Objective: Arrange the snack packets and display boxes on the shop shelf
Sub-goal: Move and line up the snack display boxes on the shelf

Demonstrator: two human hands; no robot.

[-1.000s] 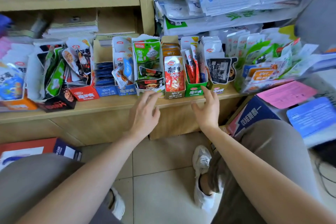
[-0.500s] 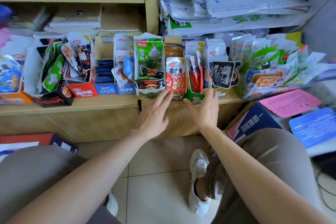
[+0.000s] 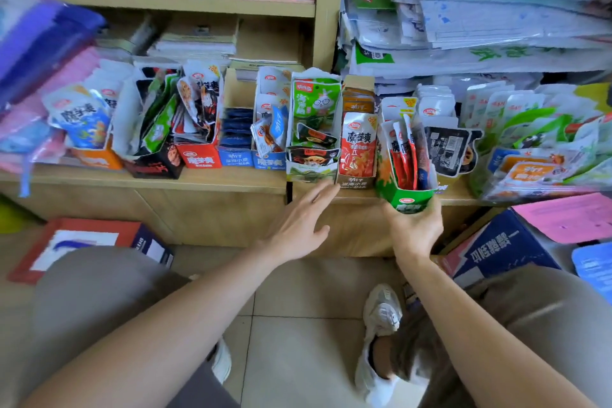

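Observation:
A row of display boxes filled with snack packets stands along the low wooden shelf (image 3: 212, 183). My right hand (image 3: 415, 230) grips the bottom of a green display box (image 3: 402, 190) holding red stick packets; the box is tilted and pulled out past the shelf edge. My left hand (image 3: 298, 225) is flat with straight fingers, its fingertips at the shelf edge below the brown box (image 3: 356, 180) with the red-and-white packet (image 3: 358, 144). Left of that stands a white box with green packets (image 3: 313, 129), then blue boxes (image 3: 251, 156) and a red box (image 3: 198, 157).
Loose packets pile up at the shelf's right end (image 3: 543, 149). Stationery stacks fill the shelves above (image 3: 496, 20). On the floor lie a red box (image 3: 82, 242) at left and a dark blue carton (image 3: 503, 248) with pink paper (image 3: 569, 219) at right. My knees and one shoe (image 3: 381, 315) are below.
My right hand has closed round the green box's base and pulled it forward off the shelf edge, tilting it. My left hand moved right, toward the brown box.

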